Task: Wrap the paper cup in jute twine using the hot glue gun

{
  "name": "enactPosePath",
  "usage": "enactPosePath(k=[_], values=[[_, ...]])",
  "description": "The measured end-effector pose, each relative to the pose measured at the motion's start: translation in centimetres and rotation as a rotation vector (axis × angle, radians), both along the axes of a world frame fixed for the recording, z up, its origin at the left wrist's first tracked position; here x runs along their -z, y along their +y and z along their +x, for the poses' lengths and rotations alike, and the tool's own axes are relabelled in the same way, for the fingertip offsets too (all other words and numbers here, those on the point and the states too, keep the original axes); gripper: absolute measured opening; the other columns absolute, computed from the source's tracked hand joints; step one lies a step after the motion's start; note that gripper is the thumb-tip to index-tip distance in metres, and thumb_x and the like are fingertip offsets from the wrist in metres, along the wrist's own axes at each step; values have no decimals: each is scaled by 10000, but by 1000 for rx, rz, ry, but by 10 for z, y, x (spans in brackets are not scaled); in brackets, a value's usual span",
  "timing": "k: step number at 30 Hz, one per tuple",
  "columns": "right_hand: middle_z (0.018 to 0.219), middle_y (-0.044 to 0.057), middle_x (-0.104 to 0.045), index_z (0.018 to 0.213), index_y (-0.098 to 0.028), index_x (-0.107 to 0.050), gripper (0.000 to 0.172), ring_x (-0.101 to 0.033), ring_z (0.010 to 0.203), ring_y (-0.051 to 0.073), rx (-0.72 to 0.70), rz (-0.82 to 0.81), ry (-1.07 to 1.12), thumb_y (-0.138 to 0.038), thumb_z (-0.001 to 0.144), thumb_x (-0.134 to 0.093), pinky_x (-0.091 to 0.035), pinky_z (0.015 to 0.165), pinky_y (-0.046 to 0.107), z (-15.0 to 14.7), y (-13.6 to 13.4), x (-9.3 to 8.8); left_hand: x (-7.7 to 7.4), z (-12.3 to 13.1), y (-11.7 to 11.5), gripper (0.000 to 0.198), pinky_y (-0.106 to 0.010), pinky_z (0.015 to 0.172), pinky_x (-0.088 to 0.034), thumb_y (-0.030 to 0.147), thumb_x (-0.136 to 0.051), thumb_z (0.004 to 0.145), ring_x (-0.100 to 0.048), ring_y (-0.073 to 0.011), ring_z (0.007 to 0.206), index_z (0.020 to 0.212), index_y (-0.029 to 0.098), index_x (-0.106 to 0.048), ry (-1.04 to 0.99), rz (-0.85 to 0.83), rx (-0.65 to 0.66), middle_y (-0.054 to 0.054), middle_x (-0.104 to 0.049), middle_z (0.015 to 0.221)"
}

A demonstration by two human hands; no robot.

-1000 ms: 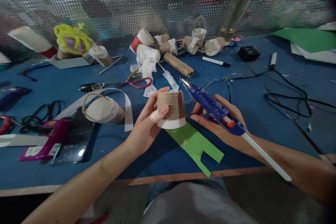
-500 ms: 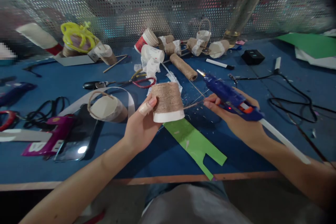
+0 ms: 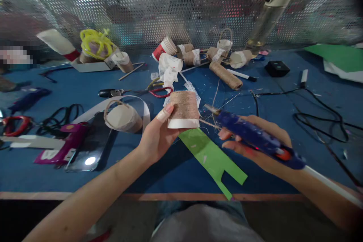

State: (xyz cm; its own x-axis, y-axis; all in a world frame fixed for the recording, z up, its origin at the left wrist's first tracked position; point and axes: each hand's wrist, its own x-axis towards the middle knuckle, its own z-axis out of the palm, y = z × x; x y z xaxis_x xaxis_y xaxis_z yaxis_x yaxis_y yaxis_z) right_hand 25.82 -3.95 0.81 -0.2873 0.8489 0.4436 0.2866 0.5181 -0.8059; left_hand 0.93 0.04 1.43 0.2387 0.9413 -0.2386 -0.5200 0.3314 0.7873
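My left hand (image 3: 157, 134) is closed around a paper cup (image 3: 184, 109) wrapped in brown twine, with a white band bare at its lower end. A strand of twine (image 3: 209, 123) runs from the cup to my right hand (image 3: 258, 143). That hand grips a blue glue gun (image 3: 251, 132), its metal tip pointing at the cup but apart from it. A white glue stick (image 3: 331, 185) sticks out of the gun's back. Beyond the hands lies a roll of twine (image 3: 226, 75). Under the cup is a green cut-out sheet (image 3: 211, 155).
To the left stand a small twine-handled basket (image 3: 123, 117), a phone (image 3: 90, 147) and a purple glue gun (image 3: 64, 143). Red-handled scissors (image 3: 160, 91) lie behind the cup. Several wrapped cups line the perforated metal screen (image 3: 147, 7). A black cable (image 3: 320, 115) loops at right.
The glue gun's tip has come down and left, nearer the cup. The twine roll has shifted right and turned. My left hand still holds the cup, and the whole view has shifted slightly.
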Motion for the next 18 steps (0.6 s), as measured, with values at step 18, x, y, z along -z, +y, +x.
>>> enactPosePath(k=[18], values=[[819,28,-590,862,-228,-603,164,-596,778,189,-101,80,-99,-138,856,-740,-506,704,345,-1,3,-1,1,-3,0,465,-384,906,-584,389,-688,887,-716,-290,1107,1320,217,-681,17,162,7,-75,-777,1083]])
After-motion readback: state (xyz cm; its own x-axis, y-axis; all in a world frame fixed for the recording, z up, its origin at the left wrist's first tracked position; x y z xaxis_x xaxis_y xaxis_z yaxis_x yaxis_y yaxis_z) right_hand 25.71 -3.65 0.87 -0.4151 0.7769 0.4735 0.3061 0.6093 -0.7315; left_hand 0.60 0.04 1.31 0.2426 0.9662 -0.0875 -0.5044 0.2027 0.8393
